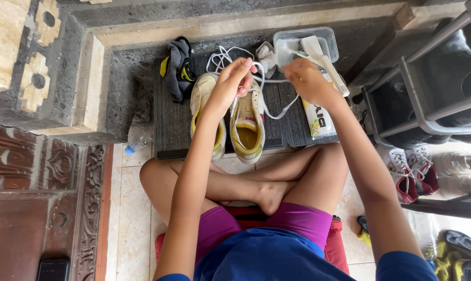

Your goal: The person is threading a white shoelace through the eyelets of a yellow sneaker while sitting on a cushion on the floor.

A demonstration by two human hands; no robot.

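Two white-and-yellow fabric sneakers (230,117) stand side by side, toes away from the person, on a dark ribbed doormat (167,125) that anchors the scene. At the mat's far left corner lies a bunched grey-and-yellow cloth (177,67); off its near left corner lies a clear plastic bottle with a blue cap (136,140). Over the right-hand sneaker, the left hand (230,86) is closed in a pinch on a white shoelace (269,99). The lace runs to the right hand (308,80), which is also closed around it. Judging by the loose loops trailing over the mat's far edge, the lacing looks only partly done on this shoe, and the left-hand sneaker's eyelets cannot be made out. On the mat's far right corner sits a clear rectangular plastic tub (305,44) holding a white brush. Along its right edge lies a long white pouch with green and black print (318,117).
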